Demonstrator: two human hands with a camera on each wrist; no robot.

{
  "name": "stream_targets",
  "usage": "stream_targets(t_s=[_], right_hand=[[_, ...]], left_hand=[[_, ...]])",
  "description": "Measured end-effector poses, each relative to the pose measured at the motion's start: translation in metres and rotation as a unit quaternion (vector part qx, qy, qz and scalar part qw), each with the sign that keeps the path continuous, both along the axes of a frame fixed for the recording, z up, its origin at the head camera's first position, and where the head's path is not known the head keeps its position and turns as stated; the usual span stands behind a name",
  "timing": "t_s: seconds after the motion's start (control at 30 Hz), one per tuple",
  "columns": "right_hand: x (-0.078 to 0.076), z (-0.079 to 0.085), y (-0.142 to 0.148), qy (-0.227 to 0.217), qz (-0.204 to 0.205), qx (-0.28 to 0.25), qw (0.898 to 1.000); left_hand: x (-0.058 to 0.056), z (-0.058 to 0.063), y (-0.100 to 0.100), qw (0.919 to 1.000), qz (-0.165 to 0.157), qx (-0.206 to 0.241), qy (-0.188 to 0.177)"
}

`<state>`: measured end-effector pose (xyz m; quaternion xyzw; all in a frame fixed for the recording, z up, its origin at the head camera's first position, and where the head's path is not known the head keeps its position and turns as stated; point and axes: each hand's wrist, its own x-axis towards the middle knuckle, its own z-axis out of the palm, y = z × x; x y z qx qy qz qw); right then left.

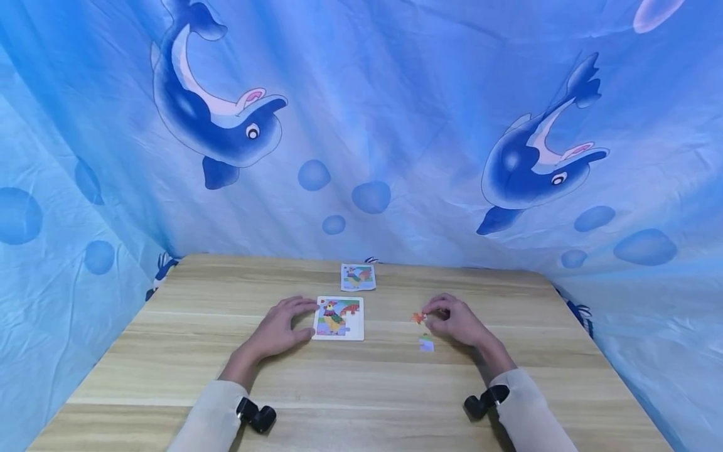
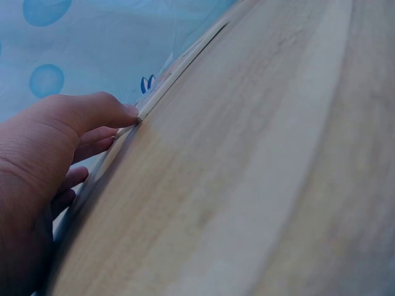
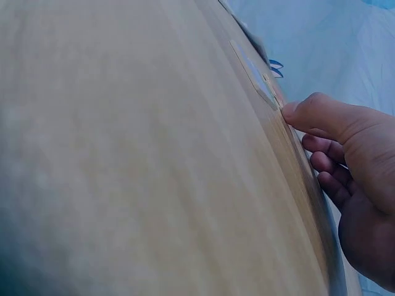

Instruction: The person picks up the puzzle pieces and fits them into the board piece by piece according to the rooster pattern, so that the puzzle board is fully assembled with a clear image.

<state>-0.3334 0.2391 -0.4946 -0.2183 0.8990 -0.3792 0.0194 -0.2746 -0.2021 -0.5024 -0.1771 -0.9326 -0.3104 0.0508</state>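
Note:
A square jigsaw board (image 1: 356,333) with a partly filled rooster picture lies flat on the table; its lower right part is bare white. My left hand (image 1: 285,323) rests at the board's left side, fingers by the upper corner and thumb by the lower one. In the left wrist view the thumb tip (image 2: 131,112) touches the board's edge. To the right, my right hand (image 1: 456,321) pinches an orange puzzle piece (image 1: 418,317) at its right end between thumb and forefinger. Just below that lies a purple and green puzzle piece (image 1: 426,344).
Behind the board lies a small picture card (image 1: 358,277) with the same rooster. The wooden table (image 1: 361,395) ends at a blue curtain (image 1: 395,125) printed with dolphins. Black wrist cameras (image 1: 260,417) are strapped over both pale sleeves.

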Motion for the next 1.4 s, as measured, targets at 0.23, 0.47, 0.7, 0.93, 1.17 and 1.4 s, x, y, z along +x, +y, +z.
stream_targets(t_s=[0.23, 0.47, 0.7, 0.93, 1.17, 1.4], right_hand=[[0.003, 0.000, -0.004, 0.014, -0.004, -0.003, 1.000], [0.002, 0.005, -0.009, 0.019, -0.022, -0.006, 1.000], [-0.002, 0.011, -0.024, 0.009, -0.019, -0.033, 0.999], [-0.004, 0.017, -0.052, 0.001, -0.025, -0.042, 0.999], [-0.006, 0.017, -0.077, -0.010, -0.028, -0.062, 0.998], [-0.008, 0.014, -0.090, 0.016, -0.025, -0.066, 0.997]], left_hand=[[0.001, 0.000, -0.001, 1.0000, 0.001, 0.002, -0.002], [0.002, -0.001, 0.000, 1.0000, 0.002, 0.004, 0.001], [0.002, -0.001, 0.001, 1.0000, 0.001, 0.004, -0.002], [0.001, -0.001, -0.001, 1.0000, 0.005, 0.001, 0.003], [0.002, 0.000, 0.000, 1.0000, 0.002, 0.003, 0.002], [0.002, 0.002, 0.001, 1.0000, 0.000, 0.002, 0.006]])
